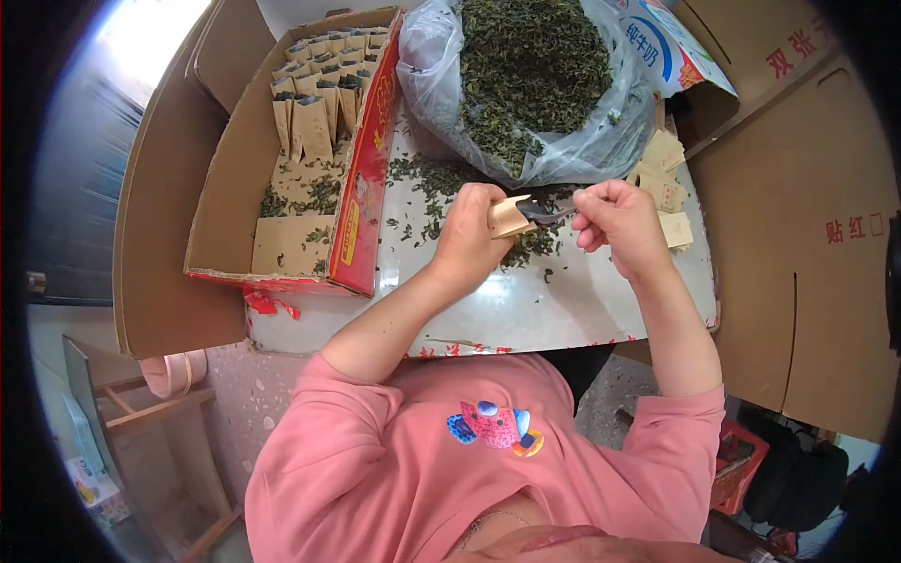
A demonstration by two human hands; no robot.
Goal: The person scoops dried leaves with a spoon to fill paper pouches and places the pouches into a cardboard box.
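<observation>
Red-sided open cardboard box: upright tan paper packets in rows at its far end. Left hand: forearm angled forward and inward, fingers curled closed around one small tan paper pouch, its mouth facing right. Dark, thin-handled scoop: head at the pouch's mouth. Clear plastic bag of dark green leaves: beyond both hands. Right hand: forearm reaching forward, thumb and fingers pinching the scoop's handle. Loose tan packets: right of it.
</observation>
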